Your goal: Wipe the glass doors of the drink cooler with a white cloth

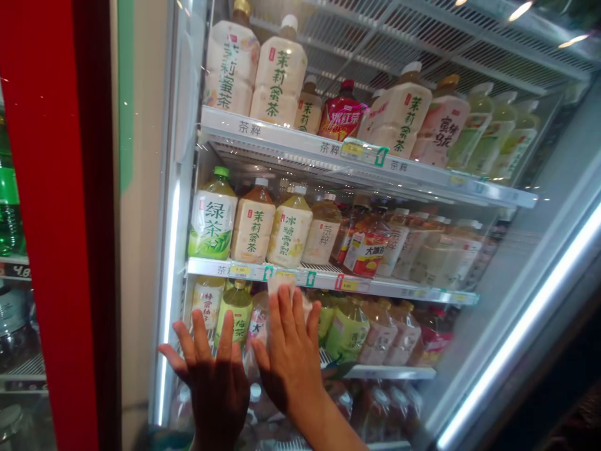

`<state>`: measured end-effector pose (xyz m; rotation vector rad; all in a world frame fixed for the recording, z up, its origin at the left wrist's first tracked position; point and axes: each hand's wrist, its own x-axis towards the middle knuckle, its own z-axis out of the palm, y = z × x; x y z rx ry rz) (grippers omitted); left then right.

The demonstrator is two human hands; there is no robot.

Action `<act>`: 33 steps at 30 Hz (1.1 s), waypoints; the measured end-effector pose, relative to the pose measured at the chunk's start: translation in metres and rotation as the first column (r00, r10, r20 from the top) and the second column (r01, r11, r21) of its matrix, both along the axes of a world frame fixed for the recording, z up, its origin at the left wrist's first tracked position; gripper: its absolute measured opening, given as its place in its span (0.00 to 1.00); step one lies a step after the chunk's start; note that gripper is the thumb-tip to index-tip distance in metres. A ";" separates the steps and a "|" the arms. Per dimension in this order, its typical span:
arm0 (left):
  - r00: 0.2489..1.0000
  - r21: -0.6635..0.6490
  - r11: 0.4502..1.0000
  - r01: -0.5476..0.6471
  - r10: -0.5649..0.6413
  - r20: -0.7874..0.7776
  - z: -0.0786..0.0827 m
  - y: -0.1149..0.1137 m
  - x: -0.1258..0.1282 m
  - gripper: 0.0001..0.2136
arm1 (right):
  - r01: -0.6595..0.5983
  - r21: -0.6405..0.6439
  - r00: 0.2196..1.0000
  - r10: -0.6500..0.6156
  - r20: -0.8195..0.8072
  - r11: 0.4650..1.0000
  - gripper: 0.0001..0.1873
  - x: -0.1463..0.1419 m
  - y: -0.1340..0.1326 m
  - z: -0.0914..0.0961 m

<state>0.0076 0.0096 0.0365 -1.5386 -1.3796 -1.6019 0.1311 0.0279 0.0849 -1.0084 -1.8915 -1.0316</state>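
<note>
My right hand (292,351) lies with its fingers stretched along a thin white cloth or tissue (280,283), pressing it on the glass door of a drinks fridge. The cloth's edge shows above the fingertips; most of it is hidden under the hand. To its left, my left hand (218,382) is raised with spread fingers and holds nothing. It is dark in shadow, and whether it touches the glass is unclear. Behind the hands are a bottle with a green label (235,311) and a bottle with a pale label (206,300).
Tea bottles stand in rows on the fridge's upper shelf (291,134) and middle shelf (404,289). More bottles (350,329) fill the lower levels. A bright light strip (521,326) runs down the right side. At the left is a red panel (42,188) beside another drinks case.
</note>
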 end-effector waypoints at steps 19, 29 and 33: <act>0.998 0.019 0.998 0.067 -0.067 -0.008 0.003 -0.003 0.018 0.36 | 0.057 0.074 0.994 -0.049 -0.103 0.996 0.41 0.048 0.015 0.042; 0.994 0.021 0.997 0.072 -0.070 -0.087 -0.005 0.002 0.033 0.37 | 0.025 0.124 0.989 -0.043 0.141 0.992 0.42 0.102 -0.002 -0.125; 0.992 0.016 0.997 0.081 -0.079 -0.096 -0.002 0.000 0.034 0.35 | 0.085 0.102 0.996 -0.084 -0.016 0.991 0.43 0.138 0.016 -0.032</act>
